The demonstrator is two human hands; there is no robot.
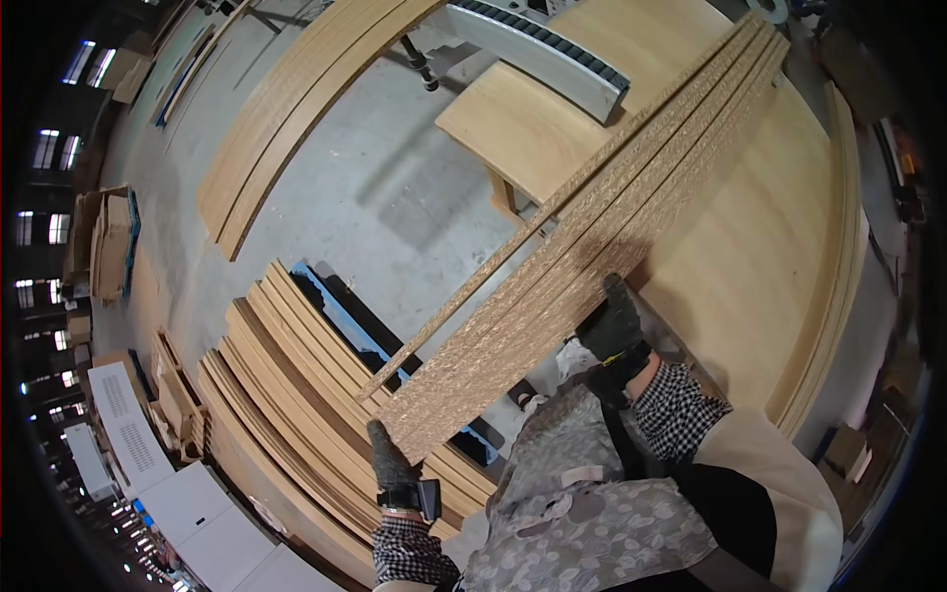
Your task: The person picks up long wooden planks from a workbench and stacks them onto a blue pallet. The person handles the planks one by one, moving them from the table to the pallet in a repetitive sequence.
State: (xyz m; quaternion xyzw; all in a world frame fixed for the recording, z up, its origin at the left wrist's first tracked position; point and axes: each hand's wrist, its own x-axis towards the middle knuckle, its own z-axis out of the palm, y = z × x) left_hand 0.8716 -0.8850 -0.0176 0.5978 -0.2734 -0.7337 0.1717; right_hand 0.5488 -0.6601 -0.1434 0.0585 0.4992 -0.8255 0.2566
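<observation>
A bundle of long particleboard strips (552, 276) slants from the lower left up to the far right, the strips side by side with rough chip edges upward. My gloved left hand (393, 462) grips the near left end, its thumb on the side and its other fingers hidden. Farther along, my gloved right hand (612, 326) is closed on the near side of the same bundle, with its fingers partly hidden beneath. One thin strip (464, 296) stands slightly apart along the far side. The far end lies over a pale wooden table (760, 266).
Below the left end is a stack of wooden strips (296, 385) on a blue-edged support (345, 321). Long curved-looking boards (296, 109) stand beyond, with a roller conveyor (552, 54) and a smaller wooden tabletop (523, 128) ahead. More strips (824, 326) lie along the table's right edge.
</observation>
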